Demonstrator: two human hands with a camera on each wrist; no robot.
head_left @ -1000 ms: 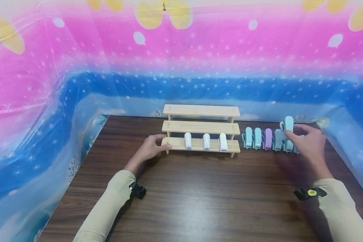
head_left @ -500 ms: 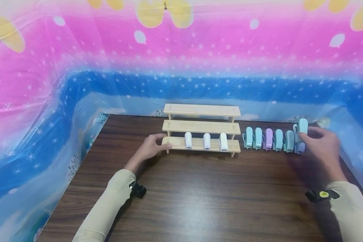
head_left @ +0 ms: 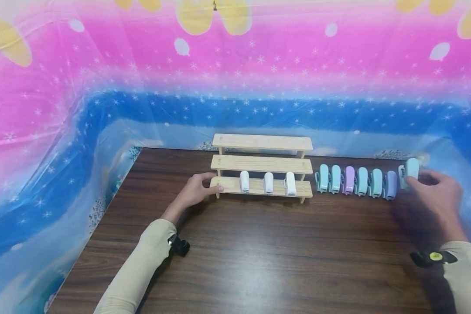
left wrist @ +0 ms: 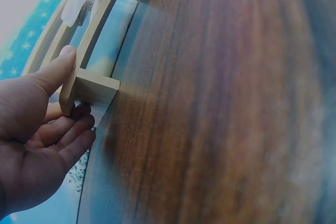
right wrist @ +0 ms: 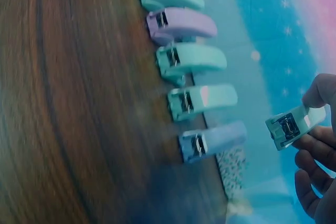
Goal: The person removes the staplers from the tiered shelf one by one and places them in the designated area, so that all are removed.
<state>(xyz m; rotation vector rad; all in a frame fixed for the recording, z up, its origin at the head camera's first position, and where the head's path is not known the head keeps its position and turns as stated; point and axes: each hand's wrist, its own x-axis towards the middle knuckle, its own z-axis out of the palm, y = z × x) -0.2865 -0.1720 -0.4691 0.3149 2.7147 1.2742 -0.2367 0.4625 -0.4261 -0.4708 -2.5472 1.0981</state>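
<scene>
My right hand (head_left: 435, 192) pinches a mint-green plastic clip (head_left: 412, 169) with a metal spring part, held up at the right end of a row. In the right wrist view that clip (right wrist: 294, 125) sits between thumb and fingers, beyond the bluish-purple clip (right wrist: 212, 141). The row on the table holds mint-green clips (head_left: 362, 181), a pink-purple clip (head_left: 349, 179) and the bluish-purple clip at its end. My left hand (head_left: 196, 190) grips the left end of a three-step wooden stand (head_left: 223, 185), thumb on the lowest board, fingers beneath it.
Three white clips (head_left: 268, 183) stand spaced along the lowest step. Bare boards form the middle step (head_left: 259, 164) and top step (head_left: 261, 142). A printed cloth (head_left: 235, 78) hangs behind the dark wooden table (head_left: 251, 253) and along its sides.
My right hand has moved right with the mint-green clip, from above the row to past its end, uncovering the bluish-purple clip. The left hand keeps its grip on the stand.
</scene>
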